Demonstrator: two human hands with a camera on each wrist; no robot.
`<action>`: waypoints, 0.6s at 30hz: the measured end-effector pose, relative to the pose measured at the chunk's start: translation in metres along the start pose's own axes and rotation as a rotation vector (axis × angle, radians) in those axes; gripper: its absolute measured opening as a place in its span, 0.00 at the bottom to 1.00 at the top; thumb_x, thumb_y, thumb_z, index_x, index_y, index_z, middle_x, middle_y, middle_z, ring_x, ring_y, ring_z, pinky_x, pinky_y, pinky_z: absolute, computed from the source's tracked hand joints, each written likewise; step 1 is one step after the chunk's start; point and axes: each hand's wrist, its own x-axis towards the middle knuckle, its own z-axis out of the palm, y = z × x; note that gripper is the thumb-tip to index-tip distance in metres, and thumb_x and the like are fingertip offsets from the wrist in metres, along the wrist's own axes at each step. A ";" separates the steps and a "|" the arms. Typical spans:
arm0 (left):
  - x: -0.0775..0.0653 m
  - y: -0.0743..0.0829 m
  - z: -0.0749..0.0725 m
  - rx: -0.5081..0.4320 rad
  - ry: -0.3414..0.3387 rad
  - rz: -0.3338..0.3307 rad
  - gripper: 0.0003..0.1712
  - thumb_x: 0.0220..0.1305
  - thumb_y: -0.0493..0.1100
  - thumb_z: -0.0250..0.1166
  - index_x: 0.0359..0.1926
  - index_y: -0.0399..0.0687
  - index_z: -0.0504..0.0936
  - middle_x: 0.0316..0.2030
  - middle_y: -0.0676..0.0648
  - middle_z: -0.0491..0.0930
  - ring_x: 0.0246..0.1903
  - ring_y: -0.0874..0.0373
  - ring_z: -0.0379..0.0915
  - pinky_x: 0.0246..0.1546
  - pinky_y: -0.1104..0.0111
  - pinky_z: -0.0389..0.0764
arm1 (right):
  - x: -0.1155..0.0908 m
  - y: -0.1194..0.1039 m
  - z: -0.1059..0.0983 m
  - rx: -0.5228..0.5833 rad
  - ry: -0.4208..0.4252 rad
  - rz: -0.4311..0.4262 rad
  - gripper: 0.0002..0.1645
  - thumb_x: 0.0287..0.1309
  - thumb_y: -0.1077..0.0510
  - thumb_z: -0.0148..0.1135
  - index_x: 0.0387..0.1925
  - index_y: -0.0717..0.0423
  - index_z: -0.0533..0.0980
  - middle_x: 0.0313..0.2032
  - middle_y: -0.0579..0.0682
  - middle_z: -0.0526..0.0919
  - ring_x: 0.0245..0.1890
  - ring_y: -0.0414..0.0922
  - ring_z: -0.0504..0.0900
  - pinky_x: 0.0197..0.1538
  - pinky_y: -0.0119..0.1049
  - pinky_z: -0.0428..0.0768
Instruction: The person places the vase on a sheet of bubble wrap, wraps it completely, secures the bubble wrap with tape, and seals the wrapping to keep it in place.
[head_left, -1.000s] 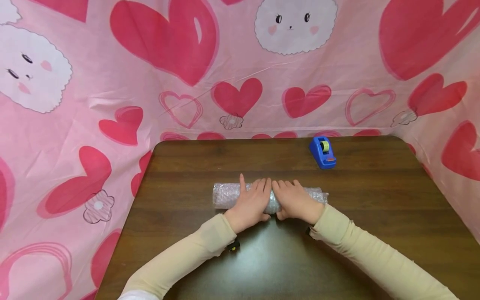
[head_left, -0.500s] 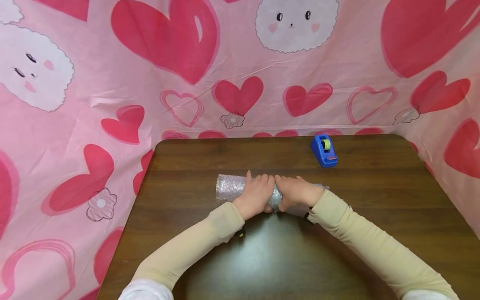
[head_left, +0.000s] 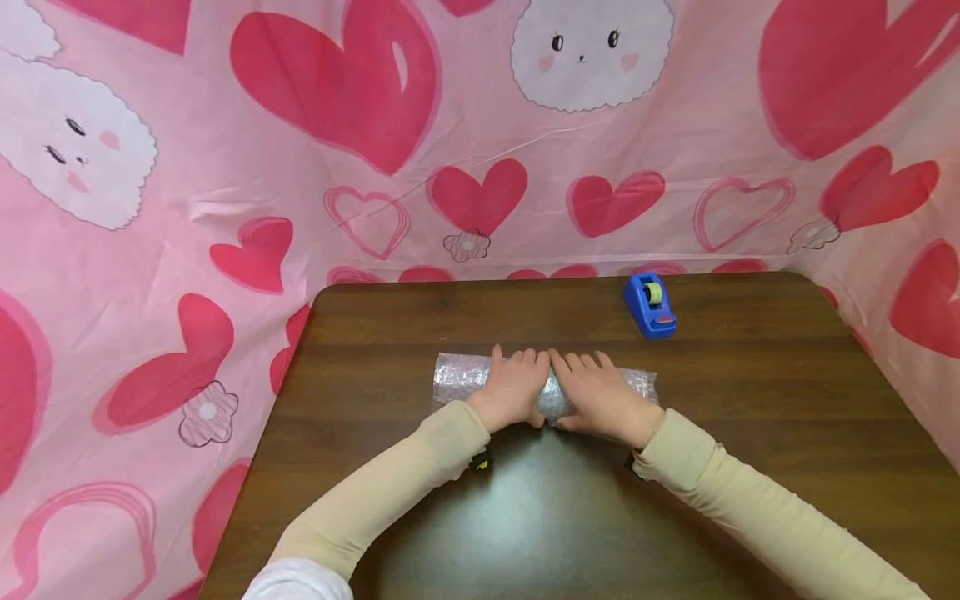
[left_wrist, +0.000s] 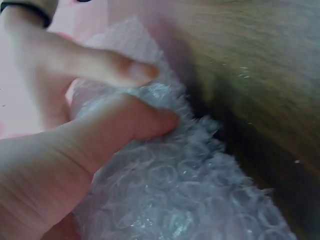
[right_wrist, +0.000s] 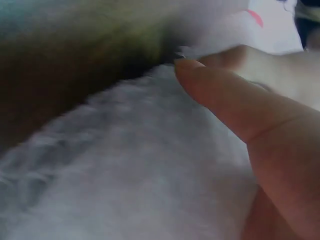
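Note:
A roll of clear bubble wrap (head_left: 459, 375) lies crosswise on the brown table, both its ends showing past the hands. My left hand (head_left: 512, 390) grips its middle from above, fingers over the far side and thumb on the near side. Right beside it, my right hand (head_left: 606, 398) holds the roll the same way, and the two index fingers nearly meet. Between the hands the wrap looks bluish and silvery; what lies inside cannot be made out. In the left wrist view, both thumbs press on the bubble wrap (left_wrist: 170, 190) close to its loose edge. The right wrist view is blurred.
A blue tape dispenser (head_left: 650, 306) with a yellowish roll stands near the table's far right. The wooden table (head_left: 375, 321) ends at a pink cloth with hearts (head_left: 480, 196), which hangs behind it and on both sides.
Both hands and the roll have shifted slightly away from the body. The right hand's fingers bunched closer half a second ago and are now more spread over the wrap.

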 end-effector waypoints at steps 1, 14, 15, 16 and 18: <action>0.001 -0.001 -0.001 -0.014 -0.019 0.001 0.58 0.45 0.64 0.83 0.71 0.41 0.70 0.59 0.42 0.79 0.59 0.46 0.78 0.64 0.36 0.69 | -0.002 -0.001 0.002 -0.026 0.023 -0.002 0.64 0.46 0.38 0.83 0.73 0.72 0.64 0.62 0.67 0.77 0.59 0.64 0.78 0.65 0.68 0.70; 0.005 -0.011 -0.008 -0.141 -0.151 -0.001 0.56 0.47 0.65 0.81 0.70 0.43 0.70 0.62 0.44 0.78 0.62 0.46 0.76 0.68 0.31 0.60 | 0.003 -0.003 0.018 -0.162 0.167 -0.044 0.57 0.32 0.39 0.89 0.58 0.67 0.72 0.44 0.60 0.83 0.42 0.58 0.84 0.55 0.61 0.77; 0.004 -0.010 -0.008 -0.137 -0.143 -0.005 0.58 0.46 0.67 0.81 0.71 0.43 0.69 0.63 0.43 0.78 0.63 0.46 0.75 0.68 0.29 0.58 | 0.004 -0.003 0.017 -0.163 0.165 -0.047 0.55 0.31 0.39 0.89 0.56 0.66 0.73 0.41 0.60 0.83 0.40 0.57 0.84 0.54 0.61 0.78; 0.003 -0.010 -0.007 -0.129 -0.129 -0.008 0.59 0.46 0.68 0.82 0.71 0.42 0.69 0.64 0.43 0.77 0.64 0.45 0.75 0.68 0.28 0.56 | 0.005 -0.003 0.017 -0.162 0.158 -0.047 0.54 0.30 0.39 0.89 0.54 0.65 0.73 0.39 0.59 0.83 0.39 0.57 0.84 0.53 0.60 0.78; 0.000 -0.009 -0.004 -0.100 -0.088 -0.007 0.62 0.44 0.70 0.82 0.72 0.41 0.68 0.64 0.43 0.77 0.64 0.45 0.74 0.68 0.27 0.55 | 0.008 -0.003 0.016 -0.156 0.136 -0.044 0.53 0.30 0.39 0.89 0.52 0.64 0.72 0.38 0.58 0.82 0.37 0.57 0.84 0.51 0.60 0.78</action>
